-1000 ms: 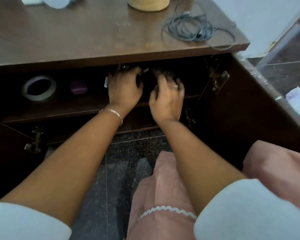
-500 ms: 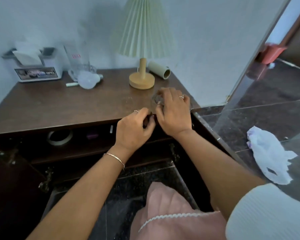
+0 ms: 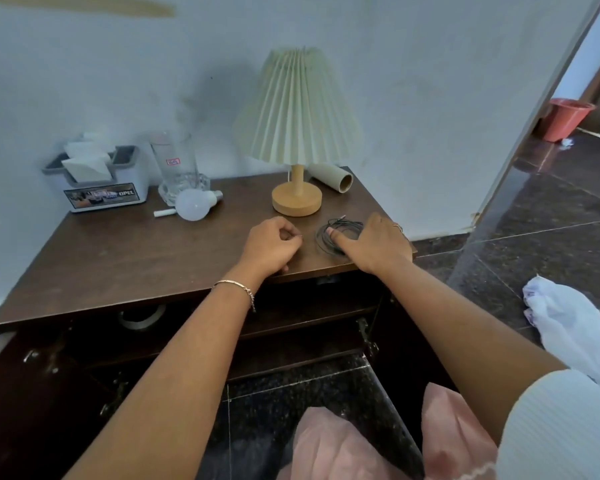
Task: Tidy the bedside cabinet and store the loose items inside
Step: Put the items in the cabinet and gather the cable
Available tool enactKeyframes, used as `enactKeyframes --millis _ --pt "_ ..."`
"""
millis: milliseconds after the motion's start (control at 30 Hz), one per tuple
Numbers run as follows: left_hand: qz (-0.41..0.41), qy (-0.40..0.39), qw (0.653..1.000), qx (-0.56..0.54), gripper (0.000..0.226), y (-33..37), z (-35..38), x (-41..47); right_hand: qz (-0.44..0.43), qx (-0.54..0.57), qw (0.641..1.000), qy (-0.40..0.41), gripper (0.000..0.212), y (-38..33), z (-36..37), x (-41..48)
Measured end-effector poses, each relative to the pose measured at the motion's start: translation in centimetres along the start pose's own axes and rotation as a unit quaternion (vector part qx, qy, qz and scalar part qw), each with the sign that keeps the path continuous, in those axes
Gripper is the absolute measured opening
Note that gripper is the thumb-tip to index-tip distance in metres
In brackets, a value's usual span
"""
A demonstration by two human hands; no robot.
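Observation:
The brown bedside cabinet (image 3: 136, 258) stands open below, its shelf dark. A coil of thin dark cable (image 3: 340, 227) lies on the top near the front right corner. My right hand (image 3: 374, 244) lies over the coil, thumb poked through its middle and fingers on its right side. My left hand (image 3: 274, 245) rests on the top just left of the coil, fingers curled shut; a tiny dark tip shows at the fingertips. Loose on the top are a white bulb (image 3: 191, 204), a small white stick (image 3: 164, 213) and a cardboard tube (image 3: 331, 176).
A pleated lamp (image 3: 297, 199), a tall glass (image 3: 175, 168) and a tissue box (image 3: 101, 183) stand at the back. A tape roll (image 3: 141, 315) sits on the inner shelf. Both doors hang open. A white plastic bag (image 3: 568, 327) lies on the floor at right.
Both hands came out of the cabinet shelf and up onto the top. My right hand settled on the cable coil; my head lifted, bringing the lamp and wall into view.

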State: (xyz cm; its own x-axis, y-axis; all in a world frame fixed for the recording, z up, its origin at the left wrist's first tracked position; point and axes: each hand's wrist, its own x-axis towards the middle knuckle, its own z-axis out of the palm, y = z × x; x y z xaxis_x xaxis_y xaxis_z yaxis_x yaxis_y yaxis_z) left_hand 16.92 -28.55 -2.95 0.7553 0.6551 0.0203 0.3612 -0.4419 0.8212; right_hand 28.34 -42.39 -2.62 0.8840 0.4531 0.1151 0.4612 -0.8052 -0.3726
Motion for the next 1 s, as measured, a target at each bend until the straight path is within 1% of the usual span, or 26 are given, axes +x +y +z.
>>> enactKeyframes --millis 67,167,267,333,533,733,900,967,1000 --pt "-0.025 -0.018 0.998 -0.056 0.006 0.0 -0.3 0.3 -0.005 0.015 1.0 -0.008 0.082 -0.3 0.2 0.5" --pt "-0.032 -0.016 0.993 -0.111 0.009 -0.2 -0.5 0.4 -0.024 0.026 0.999 -0.009 0.062 -0.7 0.5 1.0" --pt "-0.031 0.005 0.992 -0.124 0.009 -0.3 -0.3 0.5 -0.05 0.025 0.998 0.002 0.047 -1.1 0.6 1.2" --pt "-0.03 0.017 0.992 -0.125 0.009 -0.3 -0.2 0.6 -0.067 0.019 0.997 0.012 0.041 -1.4 0.7 1.3" --pt "-0.027 0.025 0.992 -0.12 0.009 -0.4 -0.1 0.6 -0.094 0.025 0.995 0.031 0.036 -1.9 1.5 1.6" --pt "-0.031 0.028 0.991 -0.127 0.008 -0.4 0.0 0.6 -0.09 0.057 0.994 0.014 0.033 -2.1 2.1 2.1" --pt "-0.027 0.034 0.99 -0.132 0.008 -0.6 0.0 0.3 -0.108 0.084 0.99 0.025 0.024 -2.5 2.2 1.8" --pt "-0.019 0.036 0.987 -0.154 0.015 -0.7 0.0 0.0 -0.125 0.113 0.985 0.027 0.024 -2.8 2.0 1.6" --pt "-0.013 0.034 0.984 -0.175 0.023 -0.7 -0.1 -0.2 -0.128 0.135 0.982 0.029 0.024 -3.1 1.9 1.5"
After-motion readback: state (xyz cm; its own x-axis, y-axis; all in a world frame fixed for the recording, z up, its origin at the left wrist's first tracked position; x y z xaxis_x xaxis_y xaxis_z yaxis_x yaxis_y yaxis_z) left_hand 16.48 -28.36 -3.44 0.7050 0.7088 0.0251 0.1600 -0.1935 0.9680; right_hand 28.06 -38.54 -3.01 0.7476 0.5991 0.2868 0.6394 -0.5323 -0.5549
